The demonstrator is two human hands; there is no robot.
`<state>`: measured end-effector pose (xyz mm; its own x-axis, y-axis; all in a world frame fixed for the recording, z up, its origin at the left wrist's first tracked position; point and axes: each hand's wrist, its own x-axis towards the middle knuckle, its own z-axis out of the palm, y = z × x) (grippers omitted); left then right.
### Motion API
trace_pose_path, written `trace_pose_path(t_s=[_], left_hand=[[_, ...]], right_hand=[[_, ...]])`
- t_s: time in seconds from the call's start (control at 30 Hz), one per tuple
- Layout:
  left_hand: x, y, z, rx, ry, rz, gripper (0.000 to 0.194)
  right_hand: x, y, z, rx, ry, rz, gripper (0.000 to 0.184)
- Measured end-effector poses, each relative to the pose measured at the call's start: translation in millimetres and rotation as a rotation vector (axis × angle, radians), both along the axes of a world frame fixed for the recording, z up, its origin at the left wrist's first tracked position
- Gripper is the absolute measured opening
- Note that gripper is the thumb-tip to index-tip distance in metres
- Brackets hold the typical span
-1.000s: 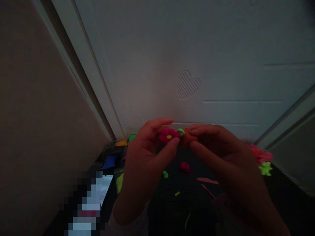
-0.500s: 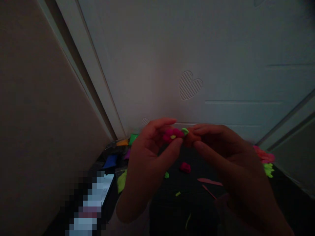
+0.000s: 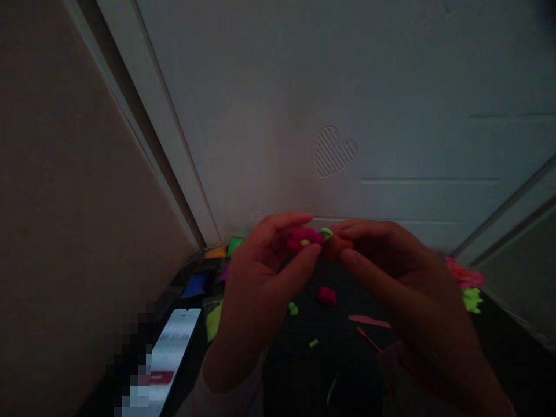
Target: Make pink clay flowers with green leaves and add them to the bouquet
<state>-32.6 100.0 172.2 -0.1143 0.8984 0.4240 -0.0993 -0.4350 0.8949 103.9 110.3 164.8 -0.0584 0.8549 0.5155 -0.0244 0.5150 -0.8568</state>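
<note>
Between thumb and fingers, my left hand (image 3: 264, 278) pinches a pink clay flower (image 3: 299, 238) with a small yellow centre. A light green clay leaf (image 3: 325, 233) sits at the flower's right side. My right hand (image 3: 403, 278) is closed on an orange clay piece (image 3: 336, 246), which meets the flower and leaf; whether they are joined I cannot tell. Both hands are raised above the dark table. Below them lie a dark pink clay lump (image 3: 326, 296) and a small green clay bit (image 3: 293, 308).
A pink clay knife (image 3: 369, 320) and a thin pink stick (image 3: 368, 338) lie by my right wrist. At left are a lit phone (image 3: 174, 353), a blue clay packet (image 3: 195, 285) and other coloured packets. Pink and green clay pieces (image 3: 471, 298) rest far right. A white door (image 3: 260, 116) stands behind.
Both hands stay nearly in place with the clay flower and orange piece. My left hand has lowered very slightly, and more of the green bit beneath shows.
</note>
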Motion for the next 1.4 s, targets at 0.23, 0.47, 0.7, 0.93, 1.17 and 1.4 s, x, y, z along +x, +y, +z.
trace_pose_path(t_s=[0.23,0.47,0.7,0.93,1.17,1.4], left_hand=[[1.4,-1.8,-0.4,0.006,-0.005,0.015,0.025],[3.3,-2.4,1.8,0.004,0.039,0.053,0.029],[4.7,-1.1,-2.7,0.066,0.069,0.092,0.029],[4.7,-0.3,-2.8,0.069,0.068,0.088,0.029],[4.3,1.0,-2.1,0.080,0.108,0.107,0.033],[5.6,1.8,-3.2,0.083,0.098,0.112,0.034]], right_hand=[[1.2,2.3,-1.4,0.015,-0.009,0.027,0.013],[-0.4,-0.1,0.3,0.012,-0.022,-0.001,0.012],[0.5,1.2,-1.4,0.032,-0.040,0.001,0.013],[1.0,1.7,-1.8,0.046,-0.053,-0.002,0.014],[0.3,1.7,-1.3,0.032,-0.046,0.003,0.014],[2.0,2.5,-2.1,0.037,-0.046,0.014,0.015]])
